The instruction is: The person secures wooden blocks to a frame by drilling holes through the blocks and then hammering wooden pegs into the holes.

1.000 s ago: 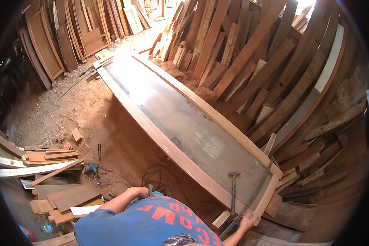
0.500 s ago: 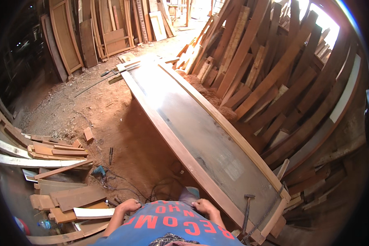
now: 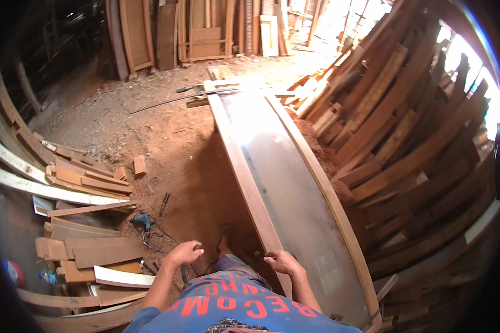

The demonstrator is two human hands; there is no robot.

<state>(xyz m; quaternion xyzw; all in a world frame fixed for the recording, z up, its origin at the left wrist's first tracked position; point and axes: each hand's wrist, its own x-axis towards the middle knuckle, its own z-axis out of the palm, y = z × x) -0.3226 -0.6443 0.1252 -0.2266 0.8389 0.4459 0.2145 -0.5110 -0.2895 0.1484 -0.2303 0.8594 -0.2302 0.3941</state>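
Note:
My left hand (image 3: 185, 253) hangs in front of my waist, fingers curled in, with nothing visible in it. Loosely closed too, my right hand (image 3: 283, 262) is over the left rail of a long wooden frame (image 3: 244, 180); whether it touches the rail I cannot tell. A wide grey-brown panel (image 3: 297, 188) fills the frame, shiny with glare at its far end. My shirt and right arm hide part of the frame's near end. Below my hands, one bare leg and foot (image 3: 224, 241) show on the dirt floor.
A teal power tool (image 3: 141, 220) with tangled cord lies on the floor at left, beside stacked wood offcuts (image 3: 103, 252). A long bar clamp (image 3: 166, 101) sticks out from the frame's far end. Many planks (image 3: 394, 139) lean along the right; door panels (image 3: 205, 44) stand at the back.
The view has swung left, and the frame now runs more straight ahead. Both hands have lifted away from my shirt, the right one over the rail. The hammer on the frame is mostly out of sight.

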